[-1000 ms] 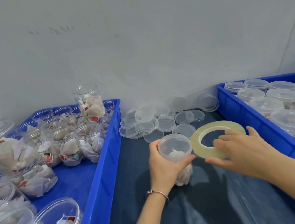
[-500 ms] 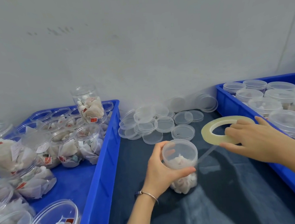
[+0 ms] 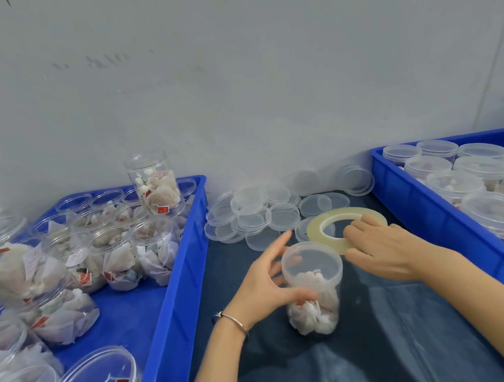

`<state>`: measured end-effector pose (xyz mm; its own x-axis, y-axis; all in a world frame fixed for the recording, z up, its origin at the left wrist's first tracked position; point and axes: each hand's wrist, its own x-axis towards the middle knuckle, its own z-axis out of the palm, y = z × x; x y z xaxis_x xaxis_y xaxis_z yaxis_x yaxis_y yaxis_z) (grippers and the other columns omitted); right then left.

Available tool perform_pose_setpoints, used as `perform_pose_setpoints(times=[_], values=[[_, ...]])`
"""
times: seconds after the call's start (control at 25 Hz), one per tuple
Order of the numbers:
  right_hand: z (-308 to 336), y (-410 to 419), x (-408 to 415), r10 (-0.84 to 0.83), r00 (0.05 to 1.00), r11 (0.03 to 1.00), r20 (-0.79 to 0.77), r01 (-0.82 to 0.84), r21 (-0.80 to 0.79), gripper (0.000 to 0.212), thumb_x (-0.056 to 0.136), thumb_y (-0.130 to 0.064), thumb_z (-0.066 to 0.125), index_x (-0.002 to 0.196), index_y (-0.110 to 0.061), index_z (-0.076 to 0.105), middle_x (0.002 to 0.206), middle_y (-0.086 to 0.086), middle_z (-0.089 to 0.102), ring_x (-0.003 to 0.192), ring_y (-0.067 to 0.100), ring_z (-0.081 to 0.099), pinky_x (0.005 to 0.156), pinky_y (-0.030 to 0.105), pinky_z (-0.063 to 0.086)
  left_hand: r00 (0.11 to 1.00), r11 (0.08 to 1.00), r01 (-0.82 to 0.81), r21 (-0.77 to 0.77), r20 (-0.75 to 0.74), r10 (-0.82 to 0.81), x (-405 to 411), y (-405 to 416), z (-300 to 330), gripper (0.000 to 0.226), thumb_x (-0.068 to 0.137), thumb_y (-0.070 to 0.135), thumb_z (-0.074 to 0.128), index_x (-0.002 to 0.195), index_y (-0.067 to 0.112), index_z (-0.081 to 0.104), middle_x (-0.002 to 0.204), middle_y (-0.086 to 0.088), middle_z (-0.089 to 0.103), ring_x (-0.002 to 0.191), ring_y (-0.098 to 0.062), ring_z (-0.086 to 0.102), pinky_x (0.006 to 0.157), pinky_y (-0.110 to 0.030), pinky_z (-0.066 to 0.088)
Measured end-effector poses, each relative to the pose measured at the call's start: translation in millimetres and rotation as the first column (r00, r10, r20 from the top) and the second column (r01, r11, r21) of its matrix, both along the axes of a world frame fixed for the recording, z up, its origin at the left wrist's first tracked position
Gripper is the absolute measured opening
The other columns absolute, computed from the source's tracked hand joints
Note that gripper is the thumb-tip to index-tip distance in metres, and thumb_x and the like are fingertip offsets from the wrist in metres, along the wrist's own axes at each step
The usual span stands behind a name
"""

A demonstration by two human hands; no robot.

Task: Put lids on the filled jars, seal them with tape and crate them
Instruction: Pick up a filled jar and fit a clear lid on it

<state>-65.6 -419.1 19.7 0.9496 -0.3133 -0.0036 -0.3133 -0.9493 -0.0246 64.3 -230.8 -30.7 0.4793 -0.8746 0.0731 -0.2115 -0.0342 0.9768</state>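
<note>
A clear jar filled with white tea bags stands on the dark cloth, a translucent lid on top. My left hand holds the jar from its left side, thumb across the front and fingers behind it. My right hand grips a yellowish ring of clear tape just behind and right of the lid, fingers on top and thumb below. Whether a strip of tape runs to the jar cannot be made out.
A blue crate on the left holds several open filled jars. Another blue crate on the right holds lidded jars. Loose lids lie piled by the wall behind the jar. Dark cloth covers the table between the crates.
My right hand drew the tape roll away to the right, then brought it back close behind the jar's lid. My left hand kept hold of the jar and shifted its fingers.
</note>
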Motion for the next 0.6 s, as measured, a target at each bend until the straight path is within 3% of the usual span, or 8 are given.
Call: perform_pose_setpoints(times=[0.08,0.16,0.28,0.4,0.48,0.6], values=[[1.7,-4.8,-4.2,0.026,0.999,0.998,-0.022,-0.024,0.058,0.025,0.098,-0.036,0.032,0.095,-0.016,0.047,0.094,-0.004,0.043,0.093,0.012,0.035,0.077,0.033,0.034,0.998,0.998,-0.010,0.066,0.058,0.006,3.2,5.4,9.4,0.079,0.067,0.002,0.084,0.131,0.027,0.043,0.127,0.012,0.056,0.119,-0.005,0.054,0.098,-0.026,0.047],[3.5,-9.9,-8.4,0.061,0.998,0.993,-0.029,-0.057,0.103,0.025,0.098,-0.043,0.035,0.098,-0.023,0.049,0.093,-0.012,0.046,0.092,0.009,0.040,0.082,0.034,0.035,0.974,0.975,0.004,0.222,0.220,-0.054,7.5,10.9,24.4,0.073,0.071,0.017,0.084,0.130,0.028,0.043,0.129,0.016,0.052,0.122,-0.002,0.049,0.102,-0.025,0.042],[6.0,-11.1,-11.8,0.074,0.997,0.992,-0.029,-0.070,0.108,0.022,0.096,-0.054,0.038,0.099,-0.035,0.048,0.088,-0.018,0.045,0.085,0.009,0.044,0.081,0.031,0.032,0.855,0.888,-0.051,0.457,0.479,-0.198,8.3,7.4,49.4,0.073,0.076,0.033,0.078,0.136,0.026,0.038,0.130,0.006,0.039,0.119,-0.010,0.046,0.097,-0.025,0.038],[6.9,-6.6,-13.0,0.081,0.996,0.996,0.026,-0.082,0.041,0.026,0.094,-0.057,0.038,0.105,-0.037,0.050,0.092,-0.019,0.047,0.088,0.007,0.044,0.084,0.033,0.031,0.795,0.799,-0.158,0.580,0.555,-0.245,-18.4,-18.2,55.5,0.090,0.071,0.055,0.074,0.140,0.021,0.026,0.131,-0.004,0.033,0.122,-0.023,0.039,0.097,-0.038,0.040],[4.8,-3.7,-15.8,0.092,0.995,0.995,0.049,-0.090,-0.035,0.029,0.093,-0.060,0.035,0.106,-0.039,0.049,0.093,-0.020,0.046,0.091,0.005,0.041,0.083,0.034,0.029,0.764,0.793,-0.284,0.539,0.627,-0.152,-40.5,-37.8,44.6,0.098,0.070,0.071,0.064,0.142,0.020,0.022,0.135,-0.004,0.031,0.128,-0.027,0.027,0.098,-0.046,0.036],[4.9,-12.6,-23.7,0.084,0.996,0.983,0.002,-0.083,-0.164,0.039,0.087,-0.070,0.023,0.103,-0.042,0.044,0.091,-0.021,0.041,0.091,0.003,0.036,0.079,0.033,0.028,0.611,0.834,-0.448,0.321,0.791,0.024,-48.0,-45.5,29.7,0.072,0.081,0.067,0.053,0.135,0.023,0.036,0.136,0.003,0.036,0.128,-0.022,0.029,0.097,-0.041,0.034]])
